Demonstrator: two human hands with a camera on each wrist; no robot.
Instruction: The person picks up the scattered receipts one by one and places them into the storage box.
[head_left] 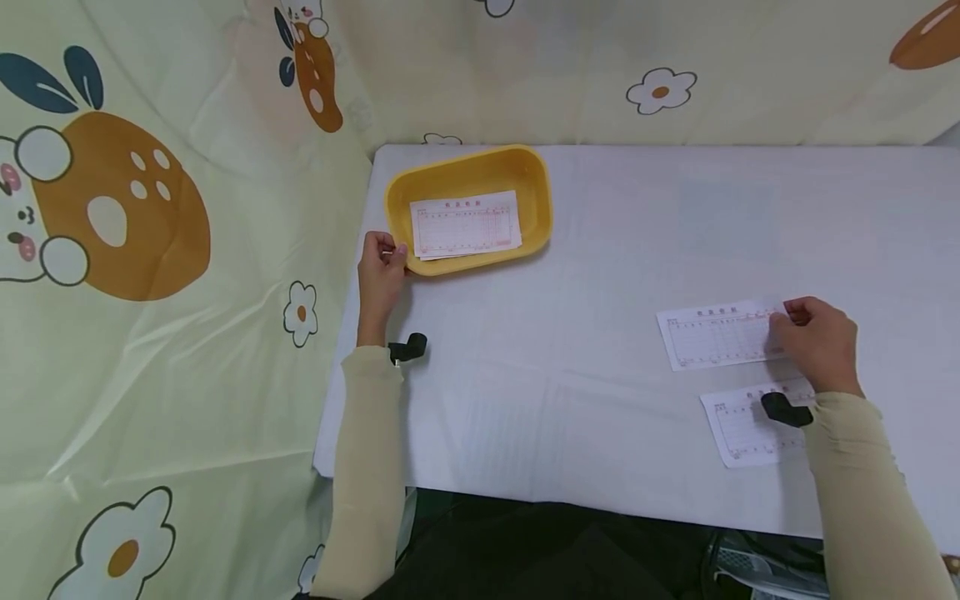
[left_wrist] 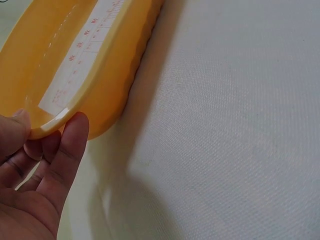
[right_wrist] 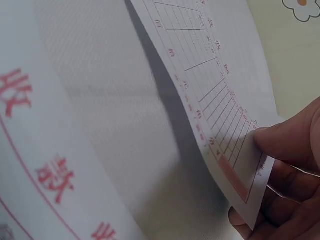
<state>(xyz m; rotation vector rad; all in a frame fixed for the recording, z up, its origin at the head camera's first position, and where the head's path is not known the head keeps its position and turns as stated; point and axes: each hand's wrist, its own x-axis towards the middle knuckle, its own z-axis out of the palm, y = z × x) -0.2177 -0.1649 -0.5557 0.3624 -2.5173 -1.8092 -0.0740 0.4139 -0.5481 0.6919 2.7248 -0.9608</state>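
Left grip (head_left: 382, 271) around glossy yellow tray rim (head_left: 480, 264), right grip (head_left: 822, 340) around thin paper slip (head_left: 716, 335)

The right hand (head_left: 821, 343) hides part of the held slip's (head_left: 712, 335) right end; the sleeve (head_left: 855, 454) and black clip (head_left: 783, 410) cover part of the lower slip (head_left: 750, 435). Beneath the top slip (head_left: 465, 227) in the tray (head_left: 537, 200) — the number cannot be told. The left wrist view crops the tray; in the right wrist view, the nearest slip (right_wrist: 32, 155) is blurred — and cut off.
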